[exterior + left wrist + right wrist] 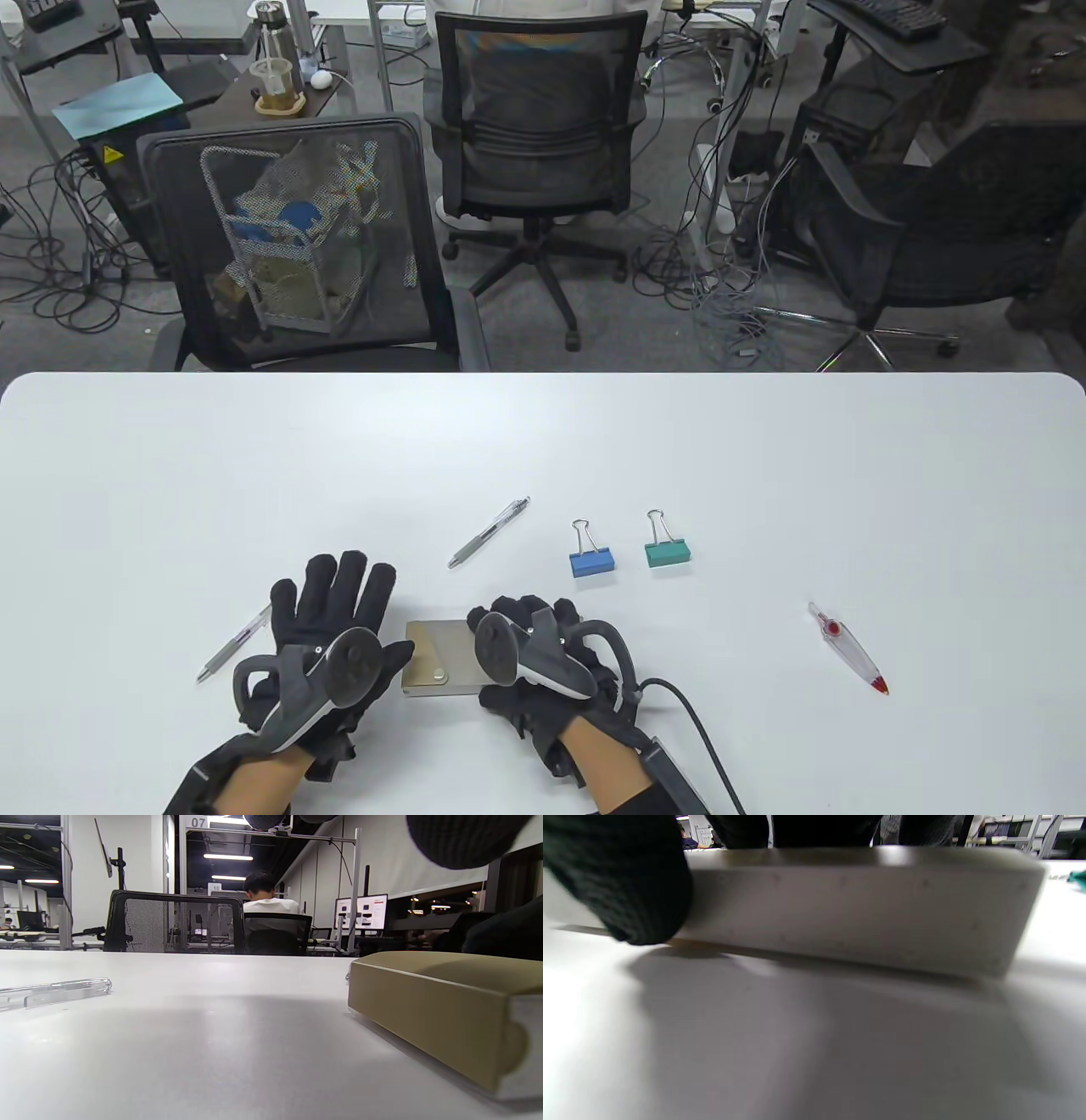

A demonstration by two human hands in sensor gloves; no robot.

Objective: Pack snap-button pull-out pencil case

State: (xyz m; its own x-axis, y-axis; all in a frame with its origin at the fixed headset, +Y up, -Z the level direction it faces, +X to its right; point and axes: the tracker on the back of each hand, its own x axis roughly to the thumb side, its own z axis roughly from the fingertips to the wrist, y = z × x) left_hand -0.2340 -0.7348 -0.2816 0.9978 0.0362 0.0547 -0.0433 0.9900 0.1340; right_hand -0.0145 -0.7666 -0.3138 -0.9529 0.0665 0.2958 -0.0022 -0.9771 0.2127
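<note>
The tan pencil case [437, 664] is seen lying flat on the table [543, 441] between the 2 hands. It is gripped at its right end by the right hand [543, 671], fingers curled over it. The left hand [327, 628] is spread flat just left of it, with nothing held.
</note>
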